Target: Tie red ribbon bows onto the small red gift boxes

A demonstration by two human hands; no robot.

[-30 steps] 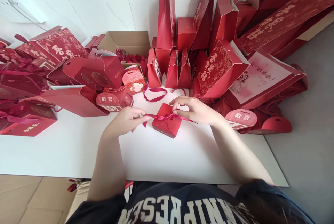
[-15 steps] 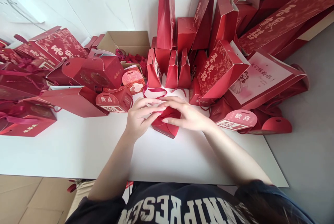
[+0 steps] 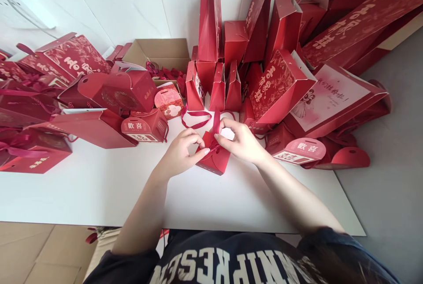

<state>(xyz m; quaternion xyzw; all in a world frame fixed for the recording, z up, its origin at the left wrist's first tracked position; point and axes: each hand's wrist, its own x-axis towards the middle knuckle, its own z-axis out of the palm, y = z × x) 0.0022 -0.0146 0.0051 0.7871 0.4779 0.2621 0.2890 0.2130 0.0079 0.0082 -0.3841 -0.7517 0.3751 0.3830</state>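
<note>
A small red box (image 3: 216,163) sits on the white table between my hands, with a knotted red ribbon (image 3: 216,121) on its top. My right hand (image 3: 239,139) pinches that ribbon between thumb and forefinger at the box's upper right. At the box's left side is my left hand (image 3: 185,151), fingers curled and closed, thumb tip over the box top; what its fingertips hold, if anything, is hidden. Beyond the box, a loop of red ribbon (image 3: 196,124) lies on the table.
Red gift boxes and bags stand on the left (image 3: 95,127) and right (image 3: 280,90) of the white table (image 3: 132,191). A cardboard box (image 3: 161,50) with red ribbons stands at the back, near the marbled wall. Tall bags stand behind the centre.
My hands, close together over the box before, have moved apart. A ribbon end now stands up in my right hand's pinch, and more of the box top shows.
</note>
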